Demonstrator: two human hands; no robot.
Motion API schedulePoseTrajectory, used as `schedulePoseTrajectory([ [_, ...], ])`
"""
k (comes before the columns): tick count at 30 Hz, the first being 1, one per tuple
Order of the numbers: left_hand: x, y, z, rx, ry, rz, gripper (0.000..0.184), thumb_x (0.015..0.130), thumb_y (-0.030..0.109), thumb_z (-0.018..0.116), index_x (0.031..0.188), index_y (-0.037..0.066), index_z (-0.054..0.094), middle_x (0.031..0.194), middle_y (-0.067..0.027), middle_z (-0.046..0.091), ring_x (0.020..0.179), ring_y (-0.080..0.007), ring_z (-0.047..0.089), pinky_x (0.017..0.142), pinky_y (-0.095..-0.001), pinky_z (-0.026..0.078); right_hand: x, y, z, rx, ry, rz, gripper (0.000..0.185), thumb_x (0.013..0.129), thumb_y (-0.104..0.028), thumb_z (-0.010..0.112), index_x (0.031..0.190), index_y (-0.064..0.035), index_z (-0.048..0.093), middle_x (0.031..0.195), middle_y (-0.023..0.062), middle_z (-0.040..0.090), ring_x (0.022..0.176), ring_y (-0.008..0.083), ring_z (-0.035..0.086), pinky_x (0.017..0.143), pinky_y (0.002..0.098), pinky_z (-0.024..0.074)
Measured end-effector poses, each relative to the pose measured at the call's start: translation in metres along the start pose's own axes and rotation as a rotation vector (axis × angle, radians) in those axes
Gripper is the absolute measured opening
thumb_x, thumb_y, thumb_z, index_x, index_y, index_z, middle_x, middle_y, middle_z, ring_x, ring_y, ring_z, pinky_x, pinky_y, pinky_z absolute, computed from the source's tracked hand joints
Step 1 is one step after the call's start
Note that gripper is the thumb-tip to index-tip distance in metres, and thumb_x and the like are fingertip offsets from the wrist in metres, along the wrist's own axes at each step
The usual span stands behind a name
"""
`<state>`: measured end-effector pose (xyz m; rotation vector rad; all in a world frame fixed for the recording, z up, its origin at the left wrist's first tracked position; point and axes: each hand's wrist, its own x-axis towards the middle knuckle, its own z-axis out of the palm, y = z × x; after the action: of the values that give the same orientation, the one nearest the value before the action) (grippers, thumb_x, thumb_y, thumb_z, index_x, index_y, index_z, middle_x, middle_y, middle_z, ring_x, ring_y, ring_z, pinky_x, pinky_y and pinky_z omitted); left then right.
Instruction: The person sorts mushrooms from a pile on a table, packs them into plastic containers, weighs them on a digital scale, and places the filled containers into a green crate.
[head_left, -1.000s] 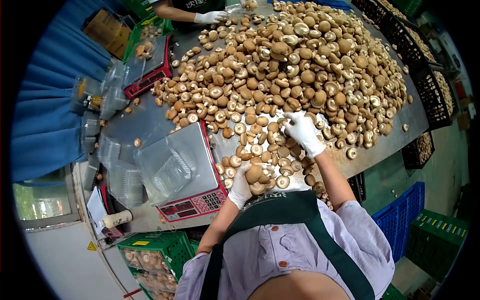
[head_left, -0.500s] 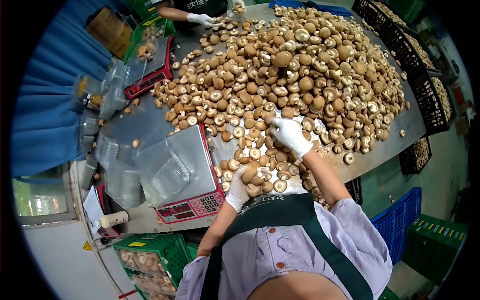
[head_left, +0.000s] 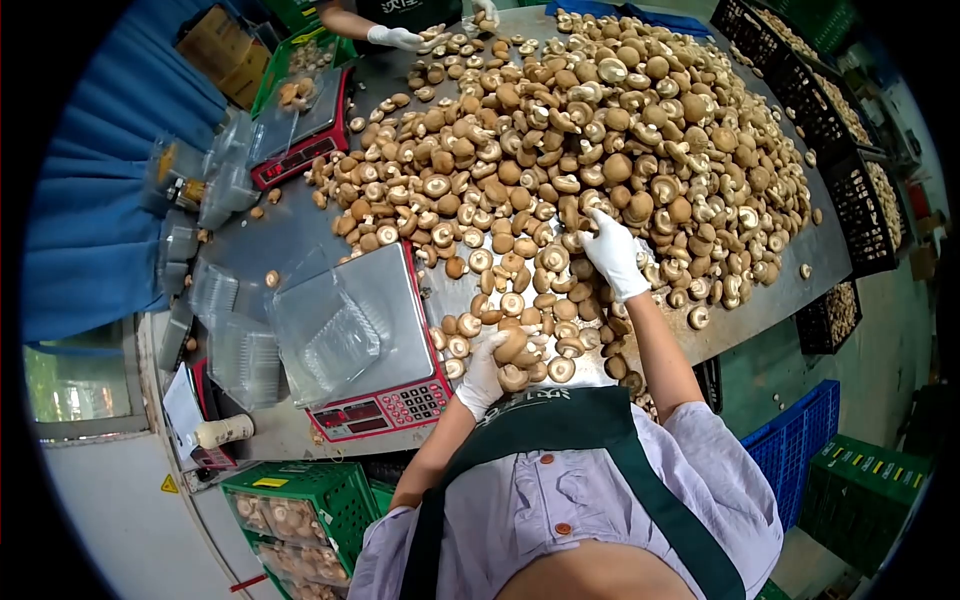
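A large heap of brown mushrooms (head_left: pixel 660 130) covers the metal table, with loose ones spread toward my apron. My left hand (head_left: pixel 484 375), in a white glove, is closed around mushrooms (head_left: pixel 512 347) near the table's front edge. Farther forward, my gloved right hand (head_left: pixel 612 255) reaches to the heap's near edge, its fingers touching mushrooms; whether it grips one I cannot make out. Left of my left hand, a clear plastic tray (head_left: pixel 340 340) lies on a red-framed scale (head_left: pixel 395 345).
Stacked clear trays (head_left: pixel 243 350) stand left of the scale. A second red scale (head_left: pixel 305 150) sits farther back. A co-worker's gloved hands (head_left: pixel 395 38) handle mushrooms across the table. Black crates (head_left: pixel 860 205) line the right side; a green crate (head_left: pixel 300 510) is at lower left.
My right hand moved left over the loose mushrooms, then back right to the heap's near edge. My left hand stays around its mushrooms. The co-worker's hand at the far side shifted left.
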<state>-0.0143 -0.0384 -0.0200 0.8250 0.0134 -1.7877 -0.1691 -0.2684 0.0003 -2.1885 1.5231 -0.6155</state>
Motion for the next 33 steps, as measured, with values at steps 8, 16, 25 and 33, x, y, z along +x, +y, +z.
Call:
schedulePoseTrajectory([
  [8, -0.001, 0.003, 0.001, -0.009, -0.007, 0.002, 0.053, 0.086, 0.036, 0.046, 0.123, -0.002, 0.049, 0.117, -0.0192, 0.057, 0.105, -0.0330, 0.059, 0.085, -0.0463, 0.052, -0.002, -0.004, 0.014, 0.033, -0.354, -0.020, 0.054, 0.080, -0.038, 0.064, 0.124, -0.0090, 0.056, 0.096, 0.0192, 0.066, 0.090, 0.0342, 0.063, 0.081, 0.0417, 0.0503],
  [16, 0.004, 0.001, -0.004, 0.013, -0.072, -0.015, 0.057, 0.085, 0.035, 0.046, 0.130, -0.001, 0.045, 0.121, -0.0192, 0.055, 0.107, -0.0331, 0.057, 0.088, -0.0464, 0.050, -0.053, -0.009, 0.002, 0.030, -0.150, -0.312, 0.054, 0.076, -0.038, 0.070, 0.120, -0.0078, 0.060, 0.126, 0.0204, 0.053, 0.111, 0.0357, 0.053, 0.091, 0.0404, 0.0455],
  [25, -0.004, 0.005, 0.012, 0.018, -0.081, -0.013, 0.070, 0.080, 0.035, 0.049, 0.140, 0.002, 0.035, 0.129, -0.0239, 0.050, 0.109, -0.0316, 0.057, 0.099, -0.0421, 0.044, -0.069, -0.036, 0.014, -0.035, -0.282, -0.489, 0.044, 0.070, -0.040, 0.074, 0.095, -0.0046, 0.068, 0.130, 0.0155, 0.049, 0.120, 0.0393, 0.042, 0.098, 0.0447, 0.0388],
  [33, -0.006, 0.002, 0.009, -0.043, -0.102, 0.054, 0.076, 0.074, 0.036, 0.050, 0.142, 0.007, 0.031, 0.130, -0.0226, 0.048, 0.113, -0.0325, 0.056, 0.100, -0.0440, 0.045, -0.090, -0.047, -0.015, 0.547, -0.430, -0.419, 0.020, 0.082, -0.022, 0.069, 0.095, -0.0073, 0.070, 0.129, 0.0117, 0.056, 0.120, 0.0289, 0.051, 0.101, 0.0373, 0.0399],
])
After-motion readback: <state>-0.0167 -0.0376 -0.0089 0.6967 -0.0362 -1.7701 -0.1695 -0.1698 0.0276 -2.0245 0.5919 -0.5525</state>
